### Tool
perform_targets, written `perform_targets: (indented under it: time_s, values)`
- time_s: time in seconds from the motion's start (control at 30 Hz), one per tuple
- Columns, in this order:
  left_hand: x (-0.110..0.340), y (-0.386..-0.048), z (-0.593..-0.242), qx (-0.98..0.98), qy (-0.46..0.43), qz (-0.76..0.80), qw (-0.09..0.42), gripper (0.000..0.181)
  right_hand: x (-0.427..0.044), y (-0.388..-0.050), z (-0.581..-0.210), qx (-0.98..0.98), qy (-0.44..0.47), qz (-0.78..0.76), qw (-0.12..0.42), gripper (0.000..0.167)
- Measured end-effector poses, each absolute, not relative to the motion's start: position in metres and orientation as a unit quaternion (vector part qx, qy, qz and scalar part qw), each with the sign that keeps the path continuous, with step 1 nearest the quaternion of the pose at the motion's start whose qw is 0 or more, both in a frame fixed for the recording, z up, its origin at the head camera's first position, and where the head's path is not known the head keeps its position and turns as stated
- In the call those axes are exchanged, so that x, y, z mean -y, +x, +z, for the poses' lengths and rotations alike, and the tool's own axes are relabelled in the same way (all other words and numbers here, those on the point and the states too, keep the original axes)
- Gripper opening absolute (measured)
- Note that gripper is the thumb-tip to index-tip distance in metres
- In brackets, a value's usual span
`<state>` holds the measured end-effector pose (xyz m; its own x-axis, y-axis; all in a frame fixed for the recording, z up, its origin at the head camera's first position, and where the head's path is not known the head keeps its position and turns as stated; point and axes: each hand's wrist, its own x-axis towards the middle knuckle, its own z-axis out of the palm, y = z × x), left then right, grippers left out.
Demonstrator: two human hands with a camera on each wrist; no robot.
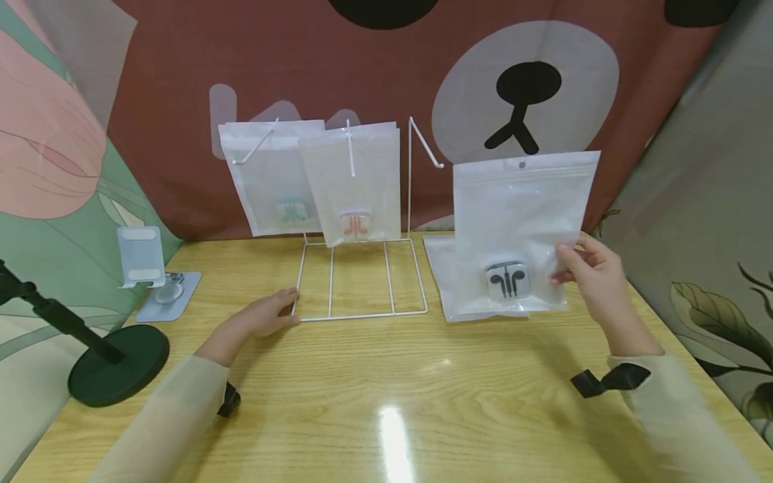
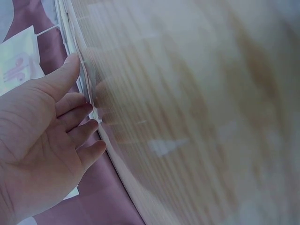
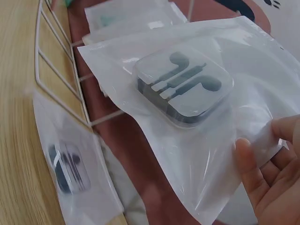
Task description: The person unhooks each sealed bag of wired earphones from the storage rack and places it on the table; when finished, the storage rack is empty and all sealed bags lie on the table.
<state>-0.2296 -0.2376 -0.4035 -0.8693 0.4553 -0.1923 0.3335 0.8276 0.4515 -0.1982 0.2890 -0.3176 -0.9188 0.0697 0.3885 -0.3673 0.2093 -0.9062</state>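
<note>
My right hand (image 1: 594, 272) pinches the right edge of a white zip pouch (image 1: 513, 201) with a boxed pair of black earphones (image 1: 508, 280) inside, held upright right of the rack. In the right wrist view, thumb and fingers grip the pouch (image 3: 220, 154) near its edge. My left hand (image 1: 266, 314) touches the front left corner of the white wire rack (image 1: 362, 316), fingers loosely bent. Two pouches hang on the rack's hooks, one with green earphones (image 1: 292, 210), one with pink earphones (image 1: 355, 224). The right hook (image 1: 426, 142) holds nothing.
Another pouch (image 1: 442, 268) lies on the table (image 1: 338, 389) behind the held one; the right wrist view shows dark earphones (image 3: 70, 168) in it. At left stand a blue phone holder (image 1: 141, 255) and a dark round stand base (image 1: 119, 365). A patterned cloth hangs behind.
</note>
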Motion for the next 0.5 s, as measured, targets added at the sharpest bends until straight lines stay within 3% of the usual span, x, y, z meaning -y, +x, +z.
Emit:
perform_targets:
  time_s: [0.3, 0.5]
  values:
    - [0.239, -0.229, -0.403, -0.945, 0.217, 0.202, 0.136, 0.064, -0.341, -0.200, -0.326, 0.739, 0.058, 0.652, 0.161, 0.009]
    - [0.238, -0.229, -0.402, -0.945, 0.217, 0.201, 0.137, 0.064, -0.379, -0.201, -0.338, 0.828, -0.002, 0.548, 0.116, 0.016]
